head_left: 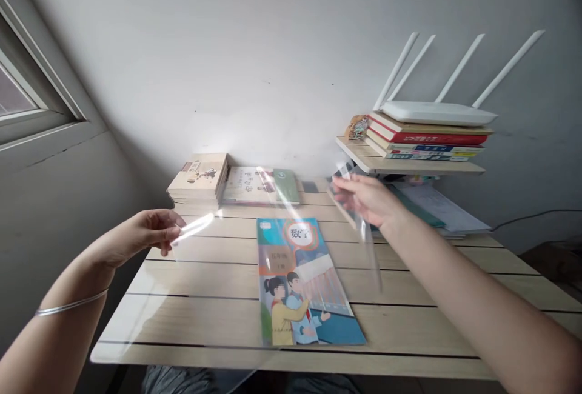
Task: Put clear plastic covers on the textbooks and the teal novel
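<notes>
- a clear plastic sheet (196, 228) is held stretched above the table (191, 315) — one edge is pinched by the left hand (152, 233), the other by the right hand (369, 200).
- a textbook (305, 285) is laid flat beneath it.

Slatted table (204, 279) carries: textbook (304, 285) at centre, book stack (199, 179) at rear left, shelf (409, 165) at rear right.
</notes>
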A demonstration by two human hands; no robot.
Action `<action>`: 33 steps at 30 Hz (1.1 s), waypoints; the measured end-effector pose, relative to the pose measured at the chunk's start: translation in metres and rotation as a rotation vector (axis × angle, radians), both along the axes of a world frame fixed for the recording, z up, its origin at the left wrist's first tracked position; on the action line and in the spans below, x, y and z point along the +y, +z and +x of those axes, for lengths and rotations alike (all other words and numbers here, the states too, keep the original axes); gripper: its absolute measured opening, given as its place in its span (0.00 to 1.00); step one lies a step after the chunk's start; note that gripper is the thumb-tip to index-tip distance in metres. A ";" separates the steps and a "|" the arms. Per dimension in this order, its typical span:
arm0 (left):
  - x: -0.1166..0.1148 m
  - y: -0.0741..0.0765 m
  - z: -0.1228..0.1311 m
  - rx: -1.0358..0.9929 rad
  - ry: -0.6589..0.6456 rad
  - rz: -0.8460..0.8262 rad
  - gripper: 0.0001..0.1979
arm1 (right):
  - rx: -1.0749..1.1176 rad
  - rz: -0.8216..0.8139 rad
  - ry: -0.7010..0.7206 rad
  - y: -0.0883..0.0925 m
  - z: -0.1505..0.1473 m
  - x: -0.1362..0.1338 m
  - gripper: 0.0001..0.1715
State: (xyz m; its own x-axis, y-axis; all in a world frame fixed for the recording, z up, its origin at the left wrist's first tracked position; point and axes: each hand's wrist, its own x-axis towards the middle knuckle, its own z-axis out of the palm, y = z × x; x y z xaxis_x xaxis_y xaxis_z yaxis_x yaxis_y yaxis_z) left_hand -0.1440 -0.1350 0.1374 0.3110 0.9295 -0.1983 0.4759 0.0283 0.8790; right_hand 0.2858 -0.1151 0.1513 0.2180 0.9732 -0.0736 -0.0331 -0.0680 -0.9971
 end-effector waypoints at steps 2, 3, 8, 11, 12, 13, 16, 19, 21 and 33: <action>0.007 -0.008 -0.010 0.087 0.101 0.040 0.16 | 0.025 -0.147 -0.045 -0.035 0.001 -0.003 0.12; 0.010 -0.012 -0.012 0.189 0.177 0.081 0.16 | 0.023 -0.198 -0.056 -0.051 0.000 -0.006 0.12; 0.002 -0.039 0.017 0.795 0.472 0.573 0.16 | 0.038 -0.328 -0.057 -0.109 -0.011 -0.023 0.10; -0.026 -0.058 0.074 0.655 0.223 0.825 0.14 | 0.070 -0.354 -0.077 -0.122 -0.017 -0.028 0.09; -0.039 -0.065 0.096 0.599 0.126 0.864 0.15 | 0.085 -0.360 -0.075 -0.123 -0.019 -0.030 0.09; -0.053 -0.072 0.116 0.575 -0.011 0.879 0.16 | 0.102 -0.361 -0.071 -0.123 -0.020 -0.031 0.09; -0.094 -0.094 0.165 0.625 -0.249 0.939 0.23 | 0.157 -0.367 -0.054 -0.119 -0.021 -0.036 0.06; -0.124 -0.117 0.188 0.689 -0.350 0.939 0.36 | 0.237 -0.410 0.006 -0.113 -0.019 -0.045 0.08; -0.135 -0.132 0.197 0.725 -0.296 0.883 0.46 | 0.310 -0.423 0.091 -0.110 -0.018 -0.051 0.14; -0.150 -0.171 0.210 0.803 0.075 0.815 0.37 | 0.087 -0.215 0.087 -0.131 0.000 -0.063 0.11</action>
